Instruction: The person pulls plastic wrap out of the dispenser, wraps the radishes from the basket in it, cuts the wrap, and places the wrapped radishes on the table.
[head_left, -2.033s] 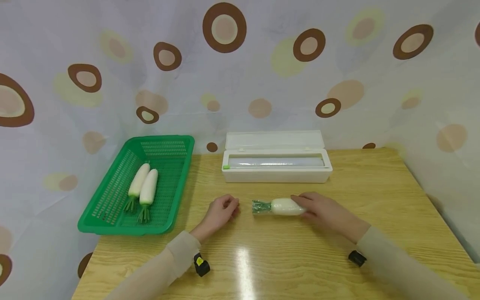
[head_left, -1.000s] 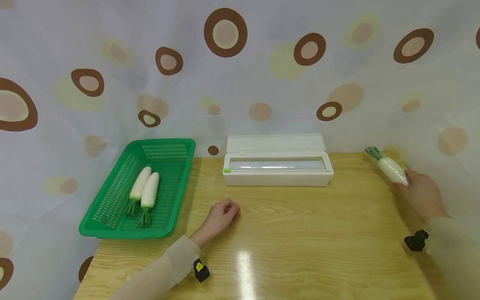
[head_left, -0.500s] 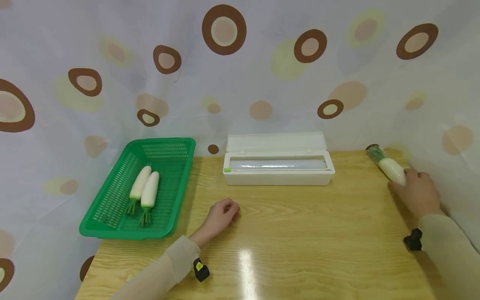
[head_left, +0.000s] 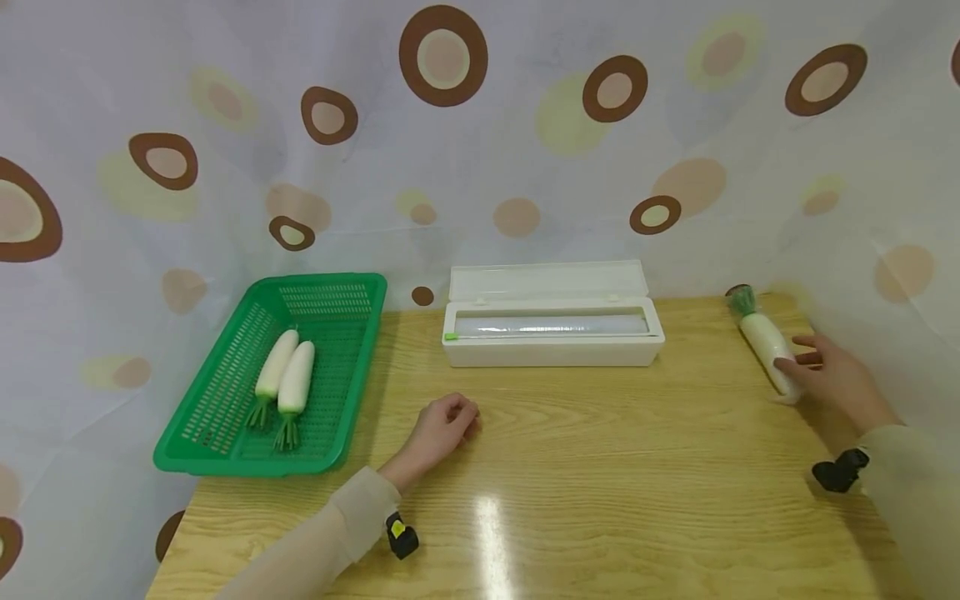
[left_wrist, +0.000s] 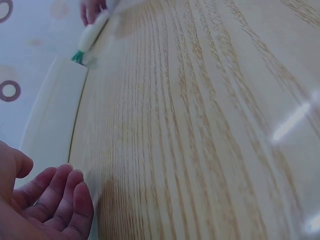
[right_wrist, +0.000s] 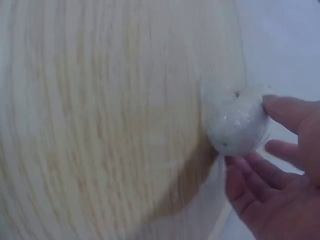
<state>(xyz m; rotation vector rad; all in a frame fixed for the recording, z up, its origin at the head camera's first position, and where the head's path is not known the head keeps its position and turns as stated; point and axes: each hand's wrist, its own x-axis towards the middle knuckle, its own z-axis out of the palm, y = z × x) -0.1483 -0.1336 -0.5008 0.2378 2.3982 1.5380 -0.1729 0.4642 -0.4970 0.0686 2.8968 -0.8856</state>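
A white radish (head_left: 767,343) with green stem ends, wrapped in clear film, lies at the far right of the wooden table, stems pointing to the back wall. My right hand (head_left: 838,379) is at its near end, with a digit touching its side and the other fingers spread loosely. In the right wrist view, the shiny film shows on the radish's rounded end (right_wrist: 239,129) beside the thumb. My left hand (head_left: 438,427) rests on the table left of centre, loosely curled and holding nothing; the left wrist view shows its relaxed fingers (left_wrist: 82,210).
A green basket (head_left: 365,367) at the left holds two white radishes (head_left: 296,379) with green stems. At the back middle stands a white box (head_left: 553,354), lid up, with a roll of cling film (head_left: 551,325) inside. A spotted cloth (head_left: 517,167) hangs behind the table.
My right hand has carried the wrapped radish from the table's middle to the far right. Since half a second ago its fingers have loosened and the radish has turned slightly. The left hand has stayed still.
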